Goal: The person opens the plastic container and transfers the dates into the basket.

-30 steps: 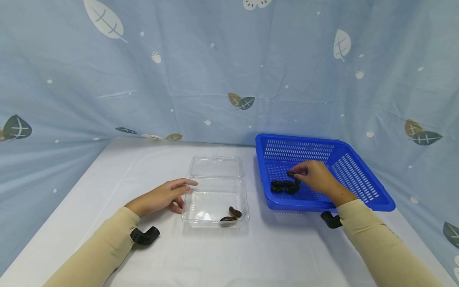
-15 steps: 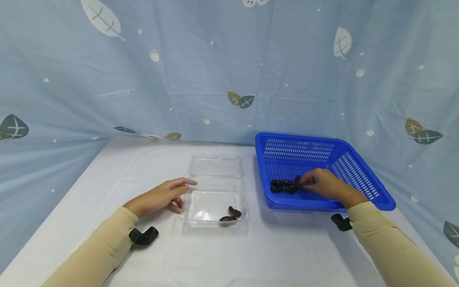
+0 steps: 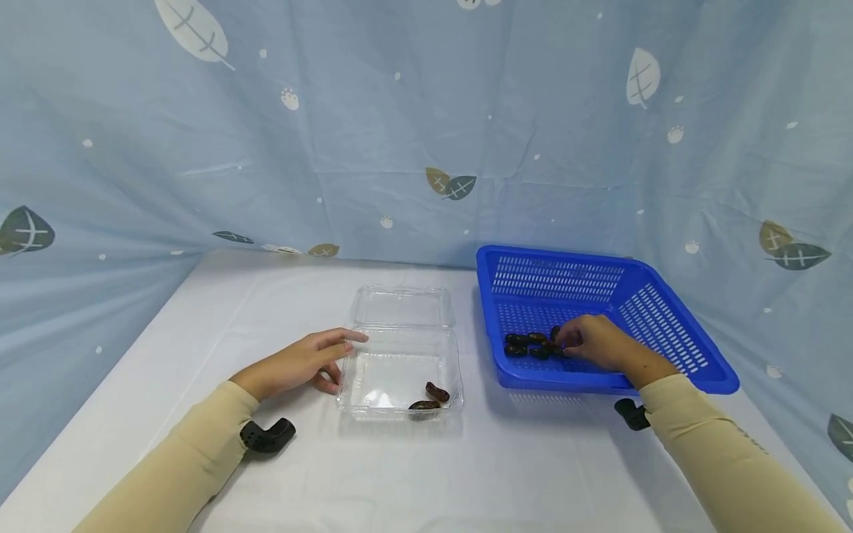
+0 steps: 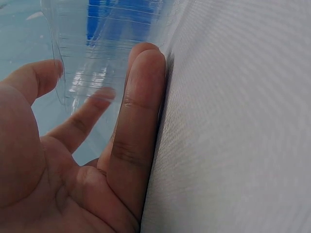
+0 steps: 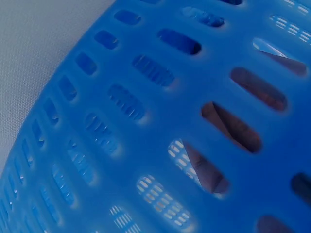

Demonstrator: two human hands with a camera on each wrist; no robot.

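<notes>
A clear plastic clamshell box [image 3: 393, 374] stands with its lid folded back. Two dark brown dates [image 3: 437, 392] lie in its front right corner. My left hand [image 3: 306, 363] rests at the box's left side, fingers spread and mostly straight; in the left wrist view, the fingers [image 4: 141, 97] lie along its clear wall. My right hand [image 3: 596, 342] reaches into a blue basket [image 3: 489, 318], its bent fingertips right at a cluster of dark dates [image 3: 516, 339]. I cannot tell whether they pinch one. In the right wrist view, the slotted basket wall [image 5: 155, 116] largely hides that hand.
A white cloth covers the table [image 3: 400, 474]. Behind it hangs a light blue curtain [image 3: 373, 133] with a leaf print, close to the basket's far rim. The basket stands to the right of the clear box, with a gap between them.
One second ago my right hand held a date above the cluster. It has since shifted right and lower, and its fingertips are among the dates. My left hand stays put.
</notes>
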